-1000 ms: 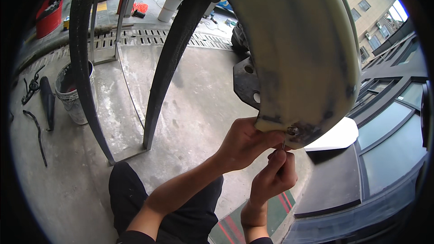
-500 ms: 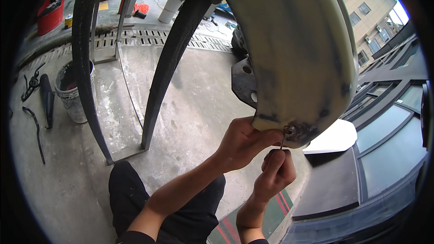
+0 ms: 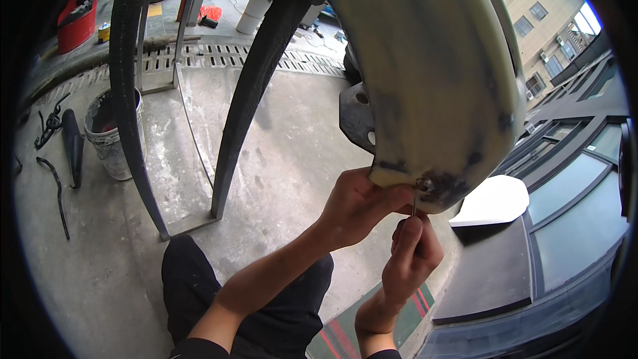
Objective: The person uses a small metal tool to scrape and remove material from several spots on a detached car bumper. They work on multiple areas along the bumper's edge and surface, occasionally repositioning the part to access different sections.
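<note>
A large curved yellowish panel (image 3: 425, 93) with dark smudges hangs in front of me. My left hand (image 3: 359, 206) is closed on its lower left edge, with the thumb close to a small round metal fitting (image 3: 424, 183) near the bottom. Just below, my right hand (image 3: 413, 252) pinches a thin metal rod (image 3: 414, 207) that points up toward the fitting. What the rod's top end touches cannot be made out. Behind the panel's left side sits a dark metal bracket (image 3: 353, 116) with holes.
Black metal frame legs (image 3: 256, 93) stand left of the panel. A dirty bucket (image 3: 113, 133) and loose black parts (image 3: 72, 149) are on the concrete floor at left. Farther back are a red tub (image 3: 76, 26) and a potted plant (image 3: 256, 6). A white panel (image 3: 492, 201) lies at right.
My right hand has risen slightly, closer to the panel's lower edge, so less of the rod shows. My left hand keeps its hold.
</note>
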Tool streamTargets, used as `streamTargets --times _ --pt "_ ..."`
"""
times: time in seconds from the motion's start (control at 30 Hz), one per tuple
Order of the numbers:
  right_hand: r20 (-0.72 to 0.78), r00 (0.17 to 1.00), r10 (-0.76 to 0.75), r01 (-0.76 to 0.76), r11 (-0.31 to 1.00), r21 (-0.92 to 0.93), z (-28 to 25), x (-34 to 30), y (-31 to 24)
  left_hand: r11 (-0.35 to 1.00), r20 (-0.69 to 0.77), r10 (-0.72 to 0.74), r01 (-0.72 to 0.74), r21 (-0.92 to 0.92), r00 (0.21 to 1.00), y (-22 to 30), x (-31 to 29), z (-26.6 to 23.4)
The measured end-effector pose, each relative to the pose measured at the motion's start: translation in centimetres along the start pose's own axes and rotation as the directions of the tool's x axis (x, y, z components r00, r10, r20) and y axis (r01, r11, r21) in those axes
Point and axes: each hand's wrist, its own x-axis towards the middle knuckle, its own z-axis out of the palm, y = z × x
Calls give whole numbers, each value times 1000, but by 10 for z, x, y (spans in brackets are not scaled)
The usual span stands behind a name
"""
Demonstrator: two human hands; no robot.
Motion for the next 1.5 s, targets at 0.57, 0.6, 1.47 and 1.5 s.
streamTargets --times 0.57,0.6,1.47,1.5 --pt "-421 884 -203 185 979 -84 54 -3 35 997 -72 -13 19 72 997 3 0 0" --pt "-400 899 -180 167 984 -67 53 -3 34 997 -63 -22 26 66 998 2 0 -1" --pt "235 965 118 -241 757 608 22 11 1 998 -98 -63 65 15 993 3 2 0" --pt "222 969 110 -224 768 600 22 11 2 995 -85 -95 96 9 992 2 2 -3"
